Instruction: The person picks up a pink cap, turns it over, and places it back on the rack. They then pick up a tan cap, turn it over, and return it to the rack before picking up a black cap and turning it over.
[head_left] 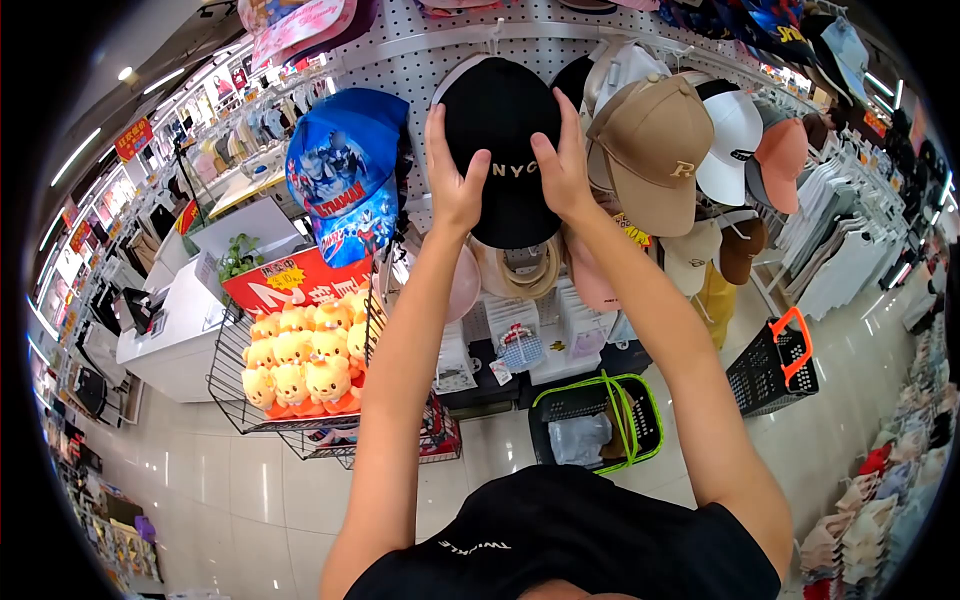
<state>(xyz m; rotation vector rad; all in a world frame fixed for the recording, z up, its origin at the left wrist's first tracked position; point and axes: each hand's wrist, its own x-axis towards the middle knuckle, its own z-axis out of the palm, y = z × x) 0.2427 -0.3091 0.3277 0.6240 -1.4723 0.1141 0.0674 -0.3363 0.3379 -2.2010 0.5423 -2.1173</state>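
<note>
A black baseball cap (500, 120) with "NYC" lettering is up against the pegboard display, its brim pointing down. My left hand (455, 175) grips the cap's left side, thumb on the front. On its right side, my right hand (565, 165) holds it the same way, thumb beside the lettering. A blue cartoon-print cap (345, 170) hangs to the left of my left hand. Close by on the right hangs a tan cap (655, 140) with an "R" emblem. Below the black cap there is a beige straw-coloured hat (520, 275), partly covered.
A wire basket (225, 375) of yellow plush toys stands at lower left. On the floor are a black shopping basket with a green rim (655, 450) and another with an orange handle (795, 345). White (735, 150) and pink caps (782, 165) hang further right.
</note>
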